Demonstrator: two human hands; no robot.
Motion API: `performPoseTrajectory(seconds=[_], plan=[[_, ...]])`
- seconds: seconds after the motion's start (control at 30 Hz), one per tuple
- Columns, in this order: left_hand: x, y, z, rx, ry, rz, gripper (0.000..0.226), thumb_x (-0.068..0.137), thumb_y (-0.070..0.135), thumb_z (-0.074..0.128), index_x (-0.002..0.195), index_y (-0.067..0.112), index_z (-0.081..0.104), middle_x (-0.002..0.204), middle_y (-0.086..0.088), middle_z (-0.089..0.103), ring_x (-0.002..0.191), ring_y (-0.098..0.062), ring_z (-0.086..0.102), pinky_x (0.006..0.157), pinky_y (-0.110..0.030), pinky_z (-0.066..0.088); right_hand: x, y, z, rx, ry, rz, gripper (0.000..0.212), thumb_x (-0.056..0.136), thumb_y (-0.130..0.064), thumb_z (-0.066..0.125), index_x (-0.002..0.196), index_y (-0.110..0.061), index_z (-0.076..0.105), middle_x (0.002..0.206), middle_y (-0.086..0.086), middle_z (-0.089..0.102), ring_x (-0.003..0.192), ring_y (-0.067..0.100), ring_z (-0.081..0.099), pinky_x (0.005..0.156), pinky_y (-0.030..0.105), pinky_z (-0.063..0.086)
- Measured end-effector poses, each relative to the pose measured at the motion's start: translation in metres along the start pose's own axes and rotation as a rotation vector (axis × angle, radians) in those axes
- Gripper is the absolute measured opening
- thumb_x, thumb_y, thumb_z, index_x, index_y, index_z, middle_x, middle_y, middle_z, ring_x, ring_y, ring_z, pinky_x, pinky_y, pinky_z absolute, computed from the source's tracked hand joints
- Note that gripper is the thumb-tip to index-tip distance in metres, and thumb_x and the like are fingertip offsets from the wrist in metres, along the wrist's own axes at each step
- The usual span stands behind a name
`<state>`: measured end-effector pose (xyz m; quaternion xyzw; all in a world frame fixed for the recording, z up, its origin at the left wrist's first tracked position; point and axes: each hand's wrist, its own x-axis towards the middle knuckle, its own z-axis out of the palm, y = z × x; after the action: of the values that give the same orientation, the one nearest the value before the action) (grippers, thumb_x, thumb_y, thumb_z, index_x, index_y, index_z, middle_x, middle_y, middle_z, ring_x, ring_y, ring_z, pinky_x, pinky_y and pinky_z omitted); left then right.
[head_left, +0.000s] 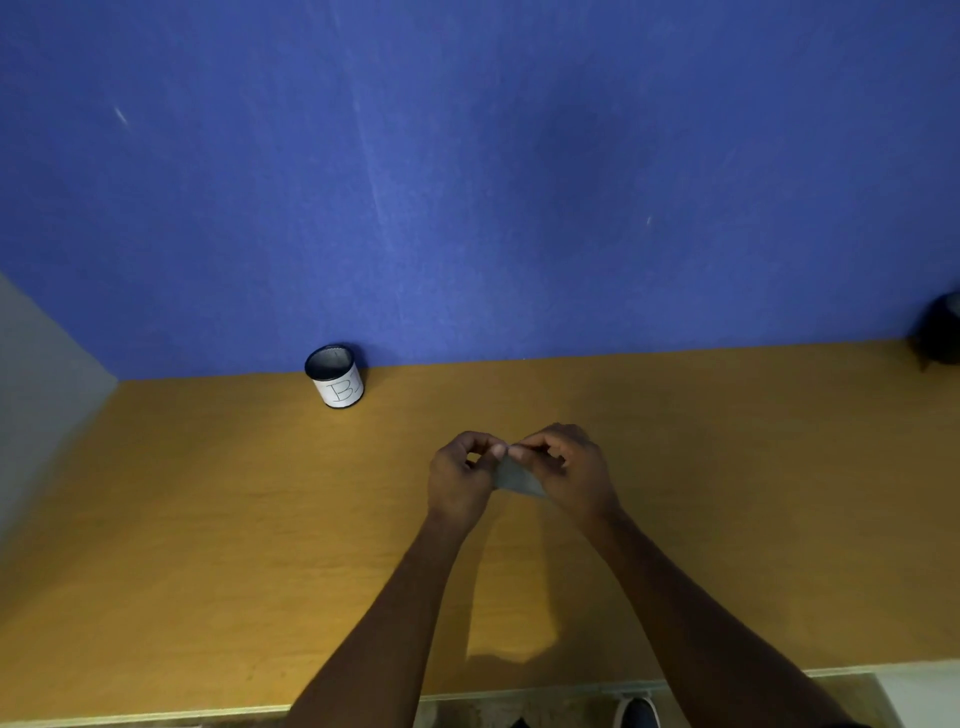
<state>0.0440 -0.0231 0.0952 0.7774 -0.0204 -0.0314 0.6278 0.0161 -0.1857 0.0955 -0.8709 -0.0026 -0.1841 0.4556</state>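
Left hand (460, 480) and right hand (569, 475) pinch a grey slip (517, 480) over the surface (208, 519); a hard tug could tear it.

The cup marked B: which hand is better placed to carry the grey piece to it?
Probably the left hand: the cup stands to its left, farther from the right hand; both pinch the grey piece.
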Motion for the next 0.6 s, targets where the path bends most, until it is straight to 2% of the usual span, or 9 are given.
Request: performPoseTrajectory(seconds=[0.07,0.13,0.2,0.27,0.43,0.53,0.6], plan=[[0.001,-0.001,-0.001,-0.097,0.064,-0.051,0.006,0.093,0.015,0.069,0.092,0.011,0.073,0.087,-0.003,0.07,0.085,-0.026,0.069,0.067,-0.054,0.063,-0.001,0.001,-0.002,0.055,0.11,0.076,0.019,0.083,-0.031,0.081,0.096,-0.019,0.072,0.097,-0.009,0.066,0.092,0.004,0.06,0.069,0.014,0.047],[0.003,-0.003,-0.003,-0.156,0.118,-0.088,0.006,0.092,0.017,0.07,0.093,0.011,0.072,0.089,-0.001,0.069,0.085,-0.021,0.068,0.064,-0.046,0.065,-0.002,0.003,-0.005,0.122,0.194,0.198,0.024,0.082,-0.033,0.082,0.097,-0.019,0.069,0.097,-0.008,0.067,0.084,0.004,0.063,0.066,0.014,0.048],[0.005,-0.006,-0.005,-0.181,0.137,-0.108,0.009,0.092,0.018,0.071,0.094,0.009,0.072,0.091,-0.002,0.068,0.085,-0.019,0.067,0.062,-0.039,0.064,-0.002,0.007,-0.008,0.205,0.161,0.298,0.019,0.084,-0.037,0.079,0.087,-0.02,0.071,0.082,-0.007,0.071,0.072,0.002,0.065,0.061,0.014,0.049],[0.005,-0.009,-0.006,-0.199,0.136,-0.134,0.012,0.092,0.018,0.071,0.096,0.007,0.072,0.092,-0.004,0.068,0.084,-0.019,0.067,0.063,-0.039,0.064,-0.003,0.01,-0.01,0.198,0.075,0.329,0.019,0.087,-0.04,0.075,0.082,-0.021,0.072,0.072,-0.007,0.071,0.065,-0.001,0.064,0.057,0.011,0.047],[0.003,-0.015,-0.004,-0.208,0.108,-0.18,0.01,0.093,0.014,0.07,0.094,0.005,0.073,0.086,-0.003,0.067,0.079,-0.017,0.065,0.058,-0.033,0.062,-0.001,0.02,-0.007,0.134,-0.011,0.349,0.018,0.091,-0.032,0.071,0.083,-0.017,0.071,0.071,-0.006,0.068,0.063,-0.001,0.059,0.058,0.015,0.045],[0.001,-0.015,-0.005,-0.226,0.102,-0.212,0.01,0.095,0.013,0.067,0.097,0.004,0.071,0.087,-0.004,0.067,0.08,-0.018,0.065,0.058,-0.03,0.062,0.002,0.021,-0.002,0.101,0.004,0.367,0.02,0.089,-0.035,0.073,0.078,-0.018,0.07,0.066,-0.008,0.066,0.056,-0.003,0.058,0.052,0.01,0.042],[0.001,-0.015,-0.007,-0.252,0.089,-0.243,0.009,0.096,0.013,0.065,0.097,0.005,0.07,0.089,-0.005,0.066,0.08,-0.017,0.066,0.055,-0.026,0.06,0.002,0.021,-0.001,0.156,0.002,0.394,0.022,0.089,-0.039,0.073,0.078,-0.02,0.069,0.064,-0.006,0.067,0.052,0.0,0.059,0.05,0.014,0.046]])
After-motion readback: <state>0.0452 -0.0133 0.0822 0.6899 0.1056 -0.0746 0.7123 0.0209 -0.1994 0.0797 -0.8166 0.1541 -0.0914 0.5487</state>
